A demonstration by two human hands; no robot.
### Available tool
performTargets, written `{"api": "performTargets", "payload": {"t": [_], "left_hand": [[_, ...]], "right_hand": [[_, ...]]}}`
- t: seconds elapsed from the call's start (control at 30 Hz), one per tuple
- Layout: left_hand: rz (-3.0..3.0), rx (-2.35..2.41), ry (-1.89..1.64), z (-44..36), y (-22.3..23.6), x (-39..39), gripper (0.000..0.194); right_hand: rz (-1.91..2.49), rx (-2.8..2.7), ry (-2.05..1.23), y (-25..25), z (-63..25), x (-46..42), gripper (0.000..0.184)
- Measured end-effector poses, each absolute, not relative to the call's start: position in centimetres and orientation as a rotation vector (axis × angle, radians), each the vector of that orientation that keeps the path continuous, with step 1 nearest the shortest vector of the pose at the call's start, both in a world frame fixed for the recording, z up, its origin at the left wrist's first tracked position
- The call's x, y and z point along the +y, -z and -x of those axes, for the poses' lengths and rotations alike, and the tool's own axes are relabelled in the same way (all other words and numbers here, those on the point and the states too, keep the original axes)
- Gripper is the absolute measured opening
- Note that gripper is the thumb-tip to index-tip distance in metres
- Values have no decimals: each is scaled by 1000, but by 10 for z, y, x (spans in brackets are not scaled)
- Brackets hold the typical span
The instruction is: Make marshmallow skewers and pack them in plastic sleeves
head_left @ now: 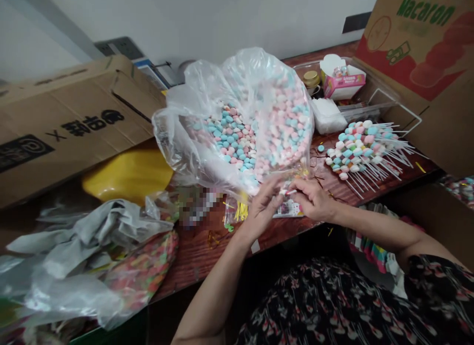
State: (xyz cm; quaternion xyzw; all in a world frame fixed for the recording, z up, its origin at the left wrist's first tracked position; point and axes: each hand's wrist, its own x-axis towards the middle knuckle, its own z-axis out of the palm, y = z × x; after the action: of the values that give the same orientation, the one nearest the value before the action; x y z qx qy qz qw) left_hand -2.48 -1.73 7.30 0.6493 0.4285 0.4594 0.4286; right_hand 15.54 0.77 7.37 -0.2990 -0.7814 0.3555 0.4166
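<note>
Over the front edge of the table my left hand (263,206) and my right hand (313,199) meet, fingers closed. A small white stick-like piece (291,192) with a touch of pink shows at my right fingertips. What my left fingers pinch is too small and blurred to make out. Just behind my hands lies a large clear plastic bag (218,78) of pink, blue and white button-shaped candies (233,137). To the right is a pile of candy skewers on white sticks (359,150). Gold twist ties (242,210) lie beside my left wrist.
A cardboard box (74,117) and a yellow bowl-like object (129,174) stand left, above bags of gummy candy (148,266). At the back right are a clear tray (385,95), a pink carton (344,83) and a tall Macaron box (425,53).
</note>
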Motion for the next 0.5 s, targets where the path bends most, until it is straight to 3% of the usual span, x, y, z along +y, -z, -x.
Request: {"api": "performTargets", "payload": {"t": [0.13, 0.27, 0.4, 0.5], "left_hand": [[-1753, 1083, -1123, 29, -61, -36, 33], [-2333, 1283, -1218, 43, -44, -42, 35], [-2689, 1290, -982, 56, -37, -69, 41], [-2764, 1341, -804, 60, -41, -101, 41]], "right_hand": [[831, -1770, -1102, -72, -149, 9, 15], [852, -1385, -1679, -55, -138, 0, 24], [841, -912, -2285, -40, -129, -30, 37], [854, -772, -2476, -30, -128, -55, 36]]}}
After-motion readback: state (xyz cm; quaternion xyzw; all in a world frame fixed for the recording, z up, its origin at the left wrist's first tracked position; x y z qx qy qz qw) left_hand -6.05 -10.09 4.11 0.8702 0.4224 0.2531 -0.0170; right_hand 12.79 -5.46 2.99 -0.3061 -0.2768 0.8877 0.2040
